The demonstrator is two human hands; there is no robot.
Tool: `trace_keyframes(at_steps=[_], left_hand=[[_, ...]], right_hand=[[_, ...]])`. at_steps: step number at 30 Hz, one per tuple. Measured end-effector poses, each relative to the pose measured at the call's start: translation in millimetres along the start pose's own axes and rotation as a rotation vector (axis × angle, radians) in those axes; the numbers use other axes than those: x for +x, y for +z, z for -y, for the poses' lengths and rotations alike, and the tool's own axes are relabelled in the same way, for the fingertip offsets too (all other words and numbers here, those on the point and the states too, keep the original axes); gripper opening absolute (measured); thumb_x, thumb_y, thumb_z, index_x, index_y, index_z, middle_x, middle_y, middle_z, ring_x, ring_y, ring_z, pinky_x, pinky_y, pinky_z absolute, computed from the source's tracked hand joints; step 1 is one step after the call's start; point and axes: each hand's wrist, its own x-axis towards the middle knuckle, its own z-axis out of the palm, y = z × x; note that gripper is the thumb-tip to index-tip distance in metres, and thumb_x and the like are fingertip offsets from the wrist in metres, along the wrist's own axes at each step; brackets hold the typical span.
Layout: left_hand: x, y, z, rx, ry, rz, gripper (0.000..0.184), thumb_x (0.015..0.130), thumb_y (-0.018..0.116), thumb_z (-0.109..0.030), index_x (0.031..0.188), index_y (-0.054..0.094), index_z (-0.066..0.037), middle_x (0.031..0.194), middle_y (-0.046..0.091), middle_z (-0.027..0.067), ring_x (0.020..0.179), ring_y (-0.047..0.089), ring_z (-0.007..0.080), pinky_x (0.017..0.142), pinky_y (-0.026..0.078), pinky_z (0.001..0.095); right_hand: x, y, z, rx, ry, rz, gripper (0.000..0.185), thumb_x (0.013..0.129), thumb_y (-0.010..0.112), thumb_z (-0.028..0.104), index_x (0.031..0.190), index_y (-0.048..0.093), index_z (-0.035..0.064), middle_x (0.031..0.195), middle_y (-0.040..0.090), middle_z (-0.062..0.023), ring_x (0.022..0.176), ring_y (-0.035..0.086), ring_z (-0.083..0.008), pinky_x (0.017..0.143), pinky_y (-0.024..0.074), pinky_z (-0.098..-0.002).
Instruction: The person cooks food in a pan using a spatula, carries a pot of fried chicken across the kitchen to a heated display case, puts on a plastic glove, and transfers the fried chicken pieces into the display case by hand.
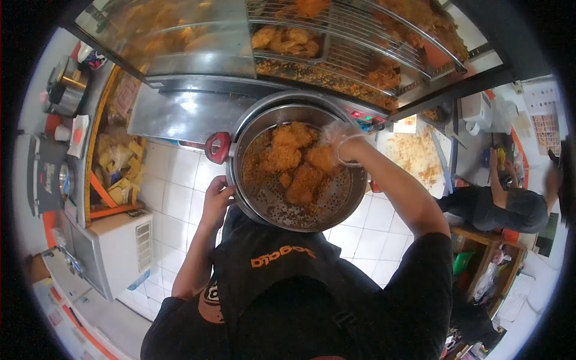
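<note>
A steel pot (354,207) with a perforated steamer insert (258,198) is in front of my body. Several pieces of fried chicken (285,156) and loose crumbs lie inside it. My left hand (219,199) grips the pot's left side, below a red handle (218,147). Inside the right part of the pot is my right hand (343,144), covered by a clear plastic glove. Its fingers, partly hidden by the glove, close round a piece of fried chicken (323,158).
Beyond the pot stands a glass display case (186,48) with fried chicken on wire racks (354,39). A crumb-covered work surface (411,157) is to the right. A co-worker (510,207) stands farther right. A white cabinet (123,249) stands on the left.
</note>
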Motion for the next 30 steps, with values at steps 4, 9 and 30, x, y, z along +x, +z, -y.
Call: trace_keyframes(at_steps=[4,9,30], left_hand=[[0,0,-1,-0.014,-0.013,-0.012,0.017,0.088,0.056,-0.011,0.104,0.054,-0.006,0.098,0.059,0.0043,0.086,0.058,0.0152,0.074,0.050,0.0320],[1,-2,1,-0.012,-0.023,-0.009,0.018,0.087,0.057,-0.010,0.104,0.054,-0.007,0.097,0.058,0.0033,0.086,0.057,0.0146,0.073,0.049,0.0306],[3,-3,8,-0.011,0.033,-0.035,0.017,0.085,0.057,-0.006,0.102,0.056,-0.004,0.092,0.059,0.0037,0.078,0.059,0.0137,0.067,0.055,0.0315]], right_hand=[[-11,14,-4,0.195,-0.053,0.002,0.046,0.064,0.075,0.041,0.094,0.069,0.0054,0.102,0.066,-0.0173,0.099,0.063,-0.0304,0.086,0.0487,-0.0413],[-42,-41,19,0.291,0.079,0.343,0.054,0.068,0.074,0.041,0.108,0.066,0.0058,0.109,0.064,-0.0170,0.099,0.062,-0.0318,0.085,0.0486,-0.0402],[-60,-312,82,2.256,-0.162,-0.663,0.027,0.095,0.046,0.028,0.116,0.060,0.0177,0.089,0.064,-0.0118,0.046,0.048,-0.0160,0.038,0.0399,-0.0350]])
